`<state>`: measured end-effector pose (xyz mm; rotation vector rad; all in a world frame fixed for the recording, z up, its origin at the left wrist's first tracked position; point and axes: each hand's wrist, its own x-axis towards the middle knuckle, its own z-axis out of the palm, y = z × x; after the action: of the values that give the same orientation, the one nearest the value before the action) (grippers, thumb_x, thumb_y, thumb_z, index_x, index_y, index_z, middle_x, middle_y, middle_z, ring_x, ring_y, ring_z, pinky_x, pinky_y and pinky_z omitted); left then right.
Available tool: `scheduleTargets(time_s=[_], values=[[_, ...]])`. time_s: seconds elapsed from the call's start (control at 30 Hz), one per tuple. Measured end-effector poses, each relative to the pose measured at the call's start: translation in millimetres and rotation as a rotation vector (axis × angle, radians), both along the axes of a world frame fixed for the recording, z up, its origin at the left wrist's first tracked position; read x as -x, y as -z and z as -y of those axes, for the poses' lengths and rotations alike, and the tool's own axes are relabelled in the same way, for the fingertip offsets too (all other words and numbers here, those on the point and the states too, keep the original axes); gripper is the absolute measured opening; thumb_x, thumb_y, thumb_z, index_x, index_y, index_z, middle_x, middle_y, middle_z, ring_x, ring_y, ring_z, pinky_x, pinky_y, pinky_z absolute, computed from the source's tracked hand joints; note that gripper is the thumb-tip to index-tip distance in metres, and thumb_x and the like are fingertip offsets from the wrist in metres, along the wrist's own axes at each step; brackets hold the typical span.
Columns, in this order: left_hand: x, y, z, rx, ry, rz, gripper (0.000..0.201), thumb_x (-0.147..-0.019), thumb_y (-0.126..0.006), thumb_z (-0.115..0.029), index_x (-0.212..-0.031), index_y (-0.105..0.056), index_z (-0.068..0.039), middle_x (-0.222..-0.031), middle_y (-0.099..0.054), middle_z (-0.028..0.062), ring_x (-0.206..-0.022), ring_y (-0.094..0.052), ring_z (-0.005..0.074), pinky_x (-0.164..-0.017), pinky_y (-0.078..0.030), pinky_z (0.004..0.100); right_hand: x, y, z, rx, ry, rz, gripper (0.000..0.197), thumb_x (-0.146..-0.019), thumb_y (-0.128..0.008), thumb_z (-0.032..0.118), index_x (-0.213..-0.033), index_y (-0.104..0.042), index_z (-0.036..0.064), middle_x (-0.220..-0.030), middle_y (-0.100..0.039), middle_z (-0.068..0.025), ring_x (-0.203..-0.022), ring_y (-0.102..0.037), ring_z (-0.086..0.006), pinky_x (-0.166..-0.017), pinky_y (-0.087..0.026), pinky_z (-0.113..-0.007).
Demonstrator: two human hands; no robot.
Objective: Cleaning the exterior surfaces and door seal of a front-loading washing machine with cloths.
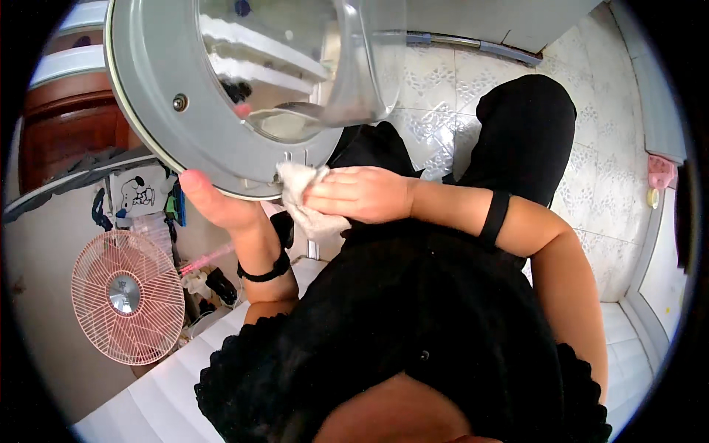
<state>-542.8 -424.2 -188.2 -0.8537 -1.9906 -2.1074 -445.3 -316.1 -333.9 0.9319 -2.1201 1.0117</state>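
A round washing machine door point(159, 100) with a grey ring and a bulging clear glass bowl point(362, 66) hangs open at the upper left. My left hand point(221, 203) holds its lower left rim; one digit shows at the edge, and the other fingers are hidden. A crumpled whitish cloth point(306, 199) is under the closed fingers of my right hand point(362, 193). That hand presses the cloth against the bottom of the ring, beside the small latch slots.
A pink standing fan point(124, 295) is at the left, near a cluttered heap of small items. The machine's grey body point(502, 26) stands at the top, above a patterned tile floor point(432, 140). A pink holder point(662, 171) hangs at the far right.
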Motion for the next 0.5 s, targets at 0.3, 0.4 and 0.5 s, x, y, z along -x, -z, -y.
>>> scheduleTargets(time_s=[0.3, 0.4, 0.5], values=[[-8.3, 6.0, 9.1, 0.102, -0.039, -0.042, 0.076, -0.092, -0.030, -0.059, -0.140, -0.036, -0.001, -0.121, -0.055, 0.0205, -0.104, -0.058, 0.0349, -0.085, -0.048, 0.0441, 37.1, 33.0, -75.8, -0.130, 0.209, 0.997, 0.056, -0.082, -0.062, 0.019, -0.134, -0.046, 0.0063, -0.132, -0.053, -0.0174, -0.110, -0.059, -0.0339, -0.094, -0.048, -0.041], [-17.8, 12.6, -2.5, 0.105, -0.111, -0.029, 0.079, -0.091, -0.025, -0.062, -0.139, -0.037, 0.000, -0.117, -0.056, 0.0260, -0.104, -0.058, 0.0333, -0.083, -0.049, 0.0425, 89.5, 80.0, -137.3, -0.538, 0.374, 0.817, 0.043, -0.081, -0.064, 0.019, -0.122, -0.057, 0.0088, -0.114, -0.064, -0.0150, -0.099, -0.064, -0.0351, -0.083, -0.052, -0.042], [-10.0, 20.9, 16.3, 0.003, -0.010, -0.023, 0.082, -0.091, -0.039, -0.058, -0.141, -0.030, 0.007, -0.125, -0.052, 0.0279, -0.100, -0.063, 0.0383, -0.084, -0.053, 0.0469, 105.3, 35.4, -195.1, -0.772, 0.543, 1.011, 0.024, -0.078, -0.064, 0.011, -0.100, -0.066, 0.0030, -0.093, -0.068, -0.0189, -0.093, -0.066, -0.0350, -0.080, -0.053, -0.044]])
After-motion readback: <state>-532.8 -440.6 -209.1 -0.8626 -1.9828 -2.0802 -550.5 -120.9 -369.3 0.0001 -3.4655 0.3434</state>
